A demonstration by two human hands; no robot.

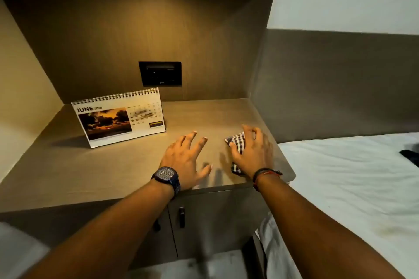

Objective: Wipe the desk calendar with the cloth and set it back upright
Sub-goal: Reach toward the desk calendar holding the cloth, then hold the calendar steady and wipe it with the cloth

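Nearby, a wall socket sits behind the upright desk calendar; bed beside the worktop. Left hand spread, empty; right hand splayed on the cloth.

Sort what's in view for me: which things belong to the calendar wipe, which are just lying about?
Job: white spiral-bound desk calendar, upright; black-and-white checked cloth under the right hand; left hand, open.
Lying about: black wall socket panel; dark cabinet handle; white bed sheet.

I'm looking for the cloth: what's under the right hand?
A checked cloth lies under the right hand on the desk; two ends show, its middle is covered.
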